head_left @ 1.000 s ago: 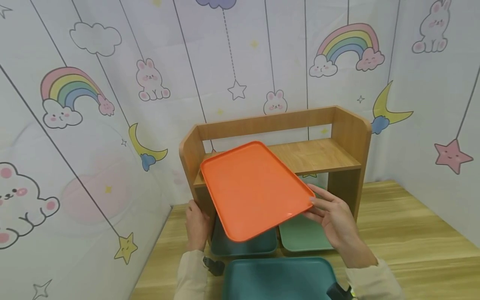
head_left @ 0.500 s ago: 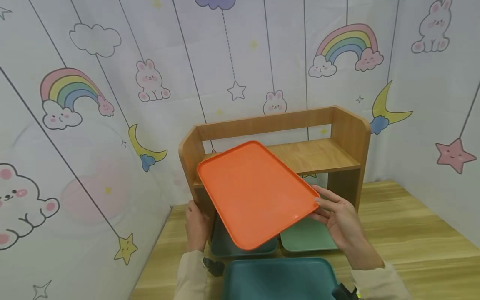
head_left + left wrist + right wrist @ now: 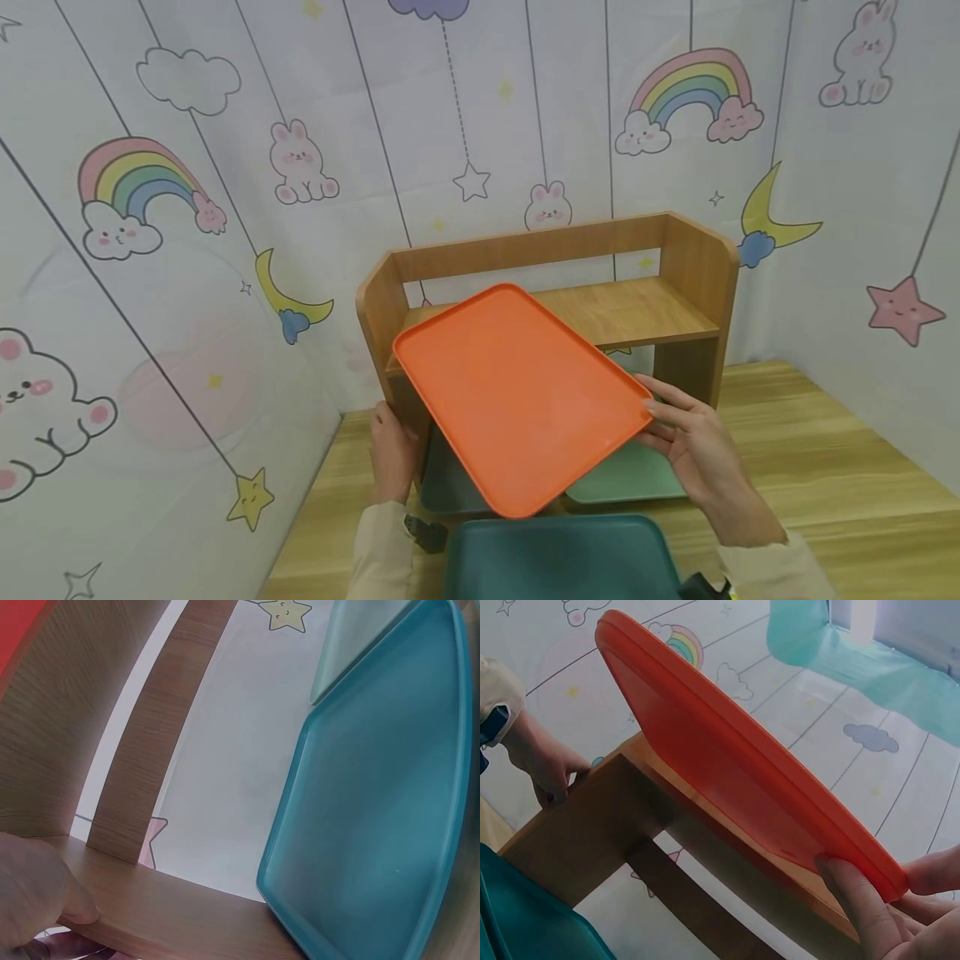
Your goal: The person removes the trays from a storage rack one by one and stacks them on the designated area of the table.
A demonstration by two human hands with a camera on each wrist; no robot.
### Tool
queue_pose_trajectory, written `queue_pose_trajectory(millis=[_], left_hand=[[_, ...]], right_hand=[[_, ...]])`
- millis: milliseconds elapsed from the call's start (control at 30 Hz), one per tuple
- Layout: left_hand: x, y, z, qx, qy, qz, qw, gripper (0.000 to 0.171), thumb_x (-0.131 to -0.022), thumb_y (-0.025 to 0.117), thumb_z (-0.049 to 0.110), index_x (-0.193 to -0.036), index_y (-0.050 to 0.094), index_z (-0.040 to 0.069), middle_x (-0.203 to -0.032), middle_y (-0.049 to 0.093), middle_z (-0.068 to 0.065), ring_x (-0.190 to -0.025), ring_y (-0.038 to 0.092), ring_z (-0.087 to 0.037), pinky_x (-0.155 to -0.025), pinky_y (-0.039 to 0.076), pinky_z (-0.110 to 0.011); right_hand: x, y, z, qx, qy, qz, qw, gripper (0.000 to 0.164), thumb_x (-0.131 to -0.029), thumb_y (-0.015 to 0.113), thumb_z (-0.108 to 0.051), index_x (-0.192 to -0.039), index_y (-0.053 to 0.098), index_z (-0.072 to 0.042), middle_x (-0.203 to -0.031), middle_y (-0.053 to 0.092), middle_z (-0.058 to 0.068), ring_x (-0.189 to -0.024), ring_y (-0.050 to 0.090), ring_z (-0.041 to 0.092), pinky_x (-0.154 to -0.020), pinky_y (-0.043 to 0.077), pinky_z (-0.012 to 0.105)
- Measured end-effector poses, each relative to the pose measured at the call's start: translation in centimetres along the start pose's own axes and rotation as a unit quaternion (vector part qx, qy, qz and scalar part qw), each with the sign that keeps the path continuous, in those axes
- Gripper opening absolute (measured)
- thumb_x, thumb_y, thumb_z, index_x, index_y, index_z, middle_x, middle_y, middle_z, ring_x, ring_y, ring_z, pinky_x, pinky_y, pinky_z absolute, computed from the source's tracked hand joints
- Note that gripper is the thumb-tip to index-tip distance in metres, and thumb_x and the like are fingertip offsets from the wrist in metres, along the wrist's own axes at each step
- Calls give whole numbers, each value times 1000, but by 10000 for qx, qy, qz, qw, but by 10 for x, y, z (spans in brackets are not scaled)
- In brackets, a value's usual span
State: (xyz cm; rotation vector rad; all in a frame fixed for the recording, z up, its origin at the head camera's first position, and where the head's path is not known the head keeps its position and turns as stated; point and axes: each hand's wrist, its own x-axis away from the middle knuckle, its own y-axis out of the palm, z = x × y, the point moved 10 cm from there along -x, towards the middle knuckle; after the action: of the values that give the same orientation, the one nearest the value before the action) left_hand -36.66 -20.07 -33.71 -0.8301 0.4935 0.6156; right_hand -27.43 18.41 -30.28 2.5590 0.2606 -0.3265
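Tilted in front of the shelf is an orange tray (image 3: 525, 400), clear of the tabletop. My right hand (image 3: 701, 450) pinches its right corner, thumb on one face and fingers on the other, as the right wrist view shows. My left hand (image 3: 392, 454) grips the front edge of the left side panel (image 3: 577, 817) of the wooden desk shelf (image 3: 637, 310). The tray hides part of the shelf board and its lower opening.
Under the shelf lie a dark teal tray (image 3: 375, 787) at left and a light green tray (image 3: 630, 477) at right. Another teal tray (image 3: 562, 558) lies in front on the wood-grain table (image 3: 840, 467). A patterned cloth wall (image 3: 465, 100) stands close behind.
My right hand has moved rightward and slightly down with the orange tray, whose near corner has swung lower and to the right. My left hand has stayed on the side panel.
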Motion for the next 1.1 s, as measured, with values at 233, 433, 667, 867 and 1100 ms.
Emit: queue_pose_trajectory(millis=[233,433,667,867,1100], left_hand=[[0,1,0,-49,54,-19,10000,28,-80,52,-9,-107,43,-10,-94,52,-31,-82,58,-50,-65,49,-56],[-1,2,-2,-34,-63,-117,9999,27,-82,51,-8,-108,43,-9,-95,52,-30,-84,58,-49,-67,50,-55],[-2,2,-2,-13,-87,-132,9999,24,-83,52,-6,-105,44,-9,-93,52,-29,-85,58,-47,-70,51,-55],[-3,1,-3,-51,-54,-52,10000,18,-84,51,-4,-101,46,-8,-88,52,-28,-81,58,-47,-66,50,-55],[-4,3,-5,7,-110,-180,9998,18,-88,52,4,-100,47,-7,-88,52,-26,-82,58,-46,-68,49,-56]], right_hand=[[2,-6,1,8,13,-87,10000,34,-99,46,-5,-128,60,-13,-111,70,1,-90,71,15,-77,57,29],[5,-10,2,-4,111,-136,9998,35,-99,46,-6,-130,59,-14,-112,70,0,-93,71,15,-79,56,30],[8,-11,1,-150,108,-449,9988,35,-100,42,-3,-127,61,-15,-114,69,2,-96,70,16,-80,56,30],[10,-13,3,-240,131,-665,9974,38,-101,37,-2,-130,60,-12,-116,69,2,-99,69,16,-81,56,30],[13,-16,5,-352,180,-893,9952,40,-102,34,-2,-130,59,-12,-116,69,3,-99,69,16,-81,56,29]])
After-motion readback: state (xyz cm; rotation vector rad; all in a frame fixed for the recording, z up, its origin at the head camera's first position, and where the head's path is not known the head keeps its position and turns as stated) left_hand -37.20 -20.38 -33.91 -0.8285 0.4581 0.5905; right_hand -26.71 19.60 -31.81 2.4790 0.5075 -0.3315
